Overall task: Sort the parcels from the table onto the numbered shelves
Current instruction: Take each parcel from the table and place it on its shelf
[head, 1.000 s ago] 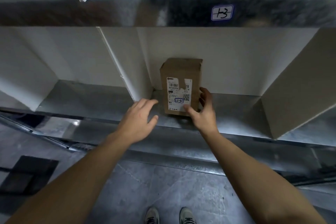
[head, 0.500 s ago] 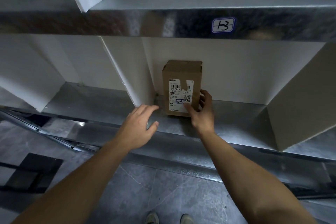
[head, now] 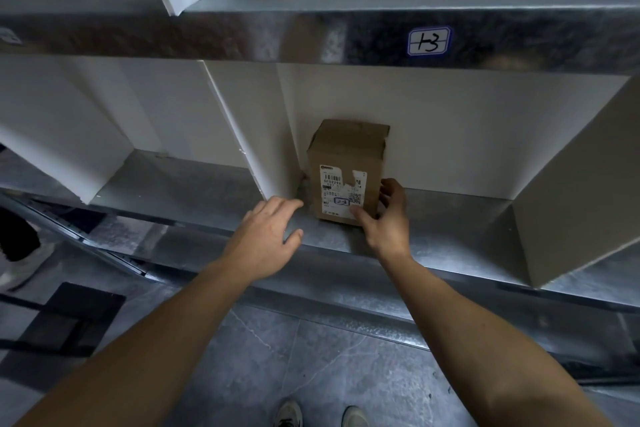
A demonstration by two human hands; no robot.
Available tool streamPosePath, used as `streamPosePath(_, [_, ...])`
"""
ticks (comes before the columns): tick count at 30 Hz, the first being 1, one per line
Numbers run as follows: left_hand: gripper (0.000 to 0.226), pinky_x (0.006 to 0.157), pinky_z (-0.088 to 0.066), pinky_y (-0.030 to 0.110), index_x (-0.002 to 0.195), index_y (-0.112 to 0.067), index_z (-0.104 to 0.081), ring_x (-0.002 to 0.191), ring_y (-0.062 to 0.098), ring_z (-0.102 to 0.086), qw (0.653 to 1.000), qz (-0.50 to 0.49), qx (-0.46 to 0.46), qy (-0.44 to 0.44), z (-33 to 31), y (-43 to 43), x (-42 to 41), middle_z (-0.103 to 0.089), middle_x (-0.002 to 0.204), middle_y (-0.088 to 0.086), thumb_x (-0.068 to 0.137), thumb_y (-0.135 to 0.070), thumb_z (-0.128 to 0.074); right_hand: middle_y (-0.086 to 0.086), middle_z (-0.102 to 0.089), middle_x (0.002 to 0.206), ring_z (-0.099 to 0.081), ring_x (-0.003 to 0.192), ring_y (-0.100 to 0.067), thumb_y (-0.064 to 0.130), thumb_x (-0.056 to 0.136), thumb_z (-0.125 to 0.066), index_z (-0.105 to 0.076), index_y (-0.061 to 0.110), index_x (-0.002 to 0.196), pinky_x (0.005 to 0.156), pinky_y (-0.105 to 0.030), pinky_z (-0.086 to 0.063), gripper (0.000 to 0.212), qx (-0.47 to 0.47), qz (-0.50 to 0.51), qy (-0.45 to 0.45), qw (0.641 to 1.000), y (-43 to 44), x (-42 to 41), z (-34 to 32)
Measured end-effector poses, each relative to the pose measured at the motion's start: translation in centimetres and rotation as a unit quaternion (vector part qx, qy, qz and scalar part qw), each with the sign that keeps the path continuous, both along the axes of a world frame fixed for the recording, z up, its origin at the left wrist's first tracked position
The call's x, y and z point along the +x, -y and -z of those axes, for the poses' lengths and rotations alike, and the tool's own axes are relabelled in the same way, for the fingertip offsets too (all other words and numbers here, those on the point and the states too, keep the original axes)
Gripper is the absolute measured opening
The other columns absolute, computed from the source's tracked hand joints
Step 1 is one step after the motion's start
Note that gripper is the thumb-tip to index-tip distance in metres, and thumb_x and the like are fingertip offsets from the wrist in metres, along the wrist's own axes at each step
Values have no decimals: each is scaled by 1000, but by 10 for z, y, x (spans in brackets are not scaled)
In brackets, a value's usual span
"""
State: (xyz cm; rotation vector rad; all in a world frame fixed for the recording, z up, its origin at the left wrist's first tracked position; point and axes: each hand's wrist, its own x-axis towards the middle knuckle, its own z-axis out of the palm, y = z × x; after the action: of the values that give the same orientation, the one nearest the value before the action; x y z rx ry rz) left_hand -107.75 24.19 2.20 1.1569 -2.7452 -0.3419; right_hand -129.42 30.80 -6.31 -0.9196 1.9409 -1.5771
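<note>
**While gripped low at right: parcel [head: 348, 170] upright on shelf [head: 450, 215]**

While pinched at its lower right corner, noted standing on end at shelf's back-left corner. Long axis vertical, rear to back wall, left side just beside divider [head: 256, 135]. Label [head: 341, 191] faces outward; handwritten mark reads about "2-3", though small. Tag [head: 428, 42] on edge above reads "1-3".

Right hand [head: 384, 218]: directly at parcel, to its right and front. Thumb laid on front face over label's lower corner, fingers curled round right side. Wrist low over shelf's front edge, forearm reaching up from the right.

Left hand [head: 268, 236]: just left of parcel and apart from it, by divider's foot. Fingers loosely spread, holding nothing. Contact with shelf cannot be told.

Judged: placing near done. Release calls for opening thumb and fingers rightward, then drawing back toward front edge without tipping parcel forward. Narrow base noted as a risk.
</note>
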Motion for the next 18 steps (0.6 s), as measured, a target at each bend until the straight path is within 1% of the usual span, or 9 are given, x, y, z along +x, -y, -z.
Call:
streamPosePath(2, [49, 104, -38, 39, 141, -21, -44, 124, 20, -44, 1000, 1, 0, 4, 1, 0, 0, -48, 137, -1, 94, -34, -52, -2, -53, 135, -54, 118, -13, 25, 80, -83, -41, 29, 134, 98, -32, -50, 68, 2, 1, -3, 1000, 4, 0, 0])
streamPosePath(6, [49, 104, -38, 39, 141, -22, -44, 124, 20, -44, 1000, 0, 3, 2, 2, -1, 1, -48, 136, -1, 95, -34, -52, -1, -53, 132, -55, 119, -16, 27, 79, -83, -40, 33, 133, 101, -41, -51, 69, 1, 5, 2, 1000, 15, -2, -2])
streamPosePath(9, [49, 104, -38, 39, 141, -22, -44, 124, 20, -44, 1000, -4, 3, 0, 2, 1, 2, -48, 137, -1, 94, -34, -52, -2, -53, 133, -55, 120, -15, 26, 78, -83, -40, 35, 132, 103, -44, -50, 70, 0, 3, 10, 1000, 18, -3, -2])
streamPosePath(13, [49, 105, -38, 39, 141, -21, -44, 125, 20, -44, 1000, 1, 3, -2, 0, 2, 4, -49, 137, -1, 94, -34, -53, -1, -52, 133, -56, 119, -14, 24, 79, -84, -41, 35, 129, 102, -42, -52, 67, 1, -9, 20, 1000, 14, -4, -4])
streamPosePath(15, [50, 105, -38, 39, 141, -22, -44, 125, 20, -44, 1000, 0, 5, -3, -1, 0, 4, -48, 138, -1, 94, -34, -53, 3, -53, 130, -56, 118, -13, 20, 81, -83, -41, 36, 125, 102, -39, -51, 63, -1, -13, 31, 999, 9, -3, -5])
streamPosePath(18, [50, 105, -37, 40, 142, -22, -43, 126, 21, -43, 1000, -1, 9, -9, -2, -2, 3, -47, 139, -1, 94, -35, -54, 10, -52, 124, -54, 118, -12, 18, 83, -81, -40, 35, 125, 98, -27, -48, 61, 5, -16, 37, 999, 4, -2, -10])
